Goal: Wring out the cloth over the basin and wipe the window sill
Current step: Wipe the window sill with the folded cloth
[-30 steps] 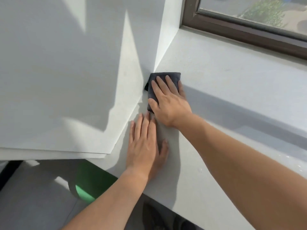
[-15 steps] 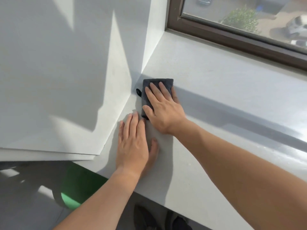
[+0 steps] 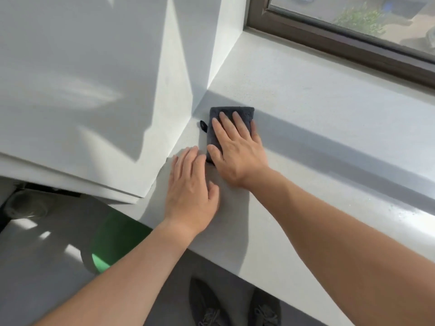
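Observation:
A folded dark grey cloth (image 3: 217, 116) lies flat on the pale grey window sill (image 3: 317, 109), close to the sill's left corner by the wall. My right hand (image 3: 237, 154) presses down on the cloth with straight, spread fingers. A small black loop (image 3: 203, 125) sticks out of the cloth's left edge. My left hand (image 3: 190, 191) rests flat on the bare sill just in front of the cloth, fingers straight. A green basin (image 3: 117, 241) stands on the floor below the sill's front edge, partly hidden by my left forearm.
The white wall (image 3: 82, 78) and its reveal close off the sill on the left. A dark brown window frame (image 3: 341, 43) runs along the back. A wet sheen shows on the sill at the right (image 3: 400, 208). My dark shoes (image 3: 235, 304) stand on the floor below.
The cloth and my right hand have slid a little toward me and to the right, away from the wall corner. My left hand stays flat on the sill.

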The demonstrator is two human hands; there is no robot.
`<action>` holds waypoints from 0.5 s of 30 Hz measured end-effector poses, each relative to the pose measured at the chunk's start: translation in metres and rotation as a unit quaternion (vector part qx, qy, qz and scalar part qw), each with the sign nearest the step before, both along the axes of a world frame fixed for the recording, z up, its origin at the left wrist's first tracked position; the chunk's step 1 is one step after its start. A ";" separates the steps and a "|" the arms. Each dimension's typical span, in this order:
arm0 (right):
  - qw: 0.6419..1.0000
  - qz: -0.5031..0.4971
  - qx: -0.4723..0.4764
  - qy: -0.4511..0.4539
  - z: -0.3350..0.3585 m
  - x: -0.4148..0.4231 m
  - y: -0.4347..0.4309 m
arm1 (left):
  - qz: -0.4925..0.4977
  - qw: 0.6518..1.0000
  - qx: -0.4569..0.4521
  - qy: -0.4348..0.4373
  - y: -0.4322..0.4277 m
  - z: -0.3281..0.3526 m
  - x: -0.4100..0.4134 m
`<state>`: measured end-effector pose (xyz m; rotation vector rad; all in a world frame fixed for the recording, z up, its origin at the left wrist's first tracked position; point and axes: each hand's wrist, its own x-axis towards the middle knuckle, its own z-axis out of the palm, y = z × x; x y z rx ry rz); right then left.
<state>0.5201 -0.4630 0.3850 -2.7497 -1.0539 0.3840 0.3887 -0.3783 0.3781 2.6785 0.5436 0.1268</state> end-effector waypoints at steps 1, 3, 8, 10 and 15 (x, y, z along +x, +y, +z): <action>1.000 0.012 -0.003 -0.004 0.000 0.003 0.002 | 0.008 1.000 0.019 0.017 0.001 0.001 -0.006; 1.000 -0.001 0.002 -0.010 -0.001 0.000 -0.019 | 0.028 0.998 0.039 0.046 0.000 0.003 -0.022; 0.993 -0.112 -0.032 -0.006 0.001 -0.027 -0.085 | 0.046 0.996 0.050 0.050 -0.006 -0.001 -0.036; 0.992 -0.118 -0.030 -0.011 0.000 -0.027 -0.059 | 0.060 0.997 0.045 0.034 -0.004 -0.002 -0.035; 0.997 0.072 0.009 0.002 -0.006 -0.007 0.037 | 0.058 0.996 0.061 0.003 0.005 -0.012 -0.036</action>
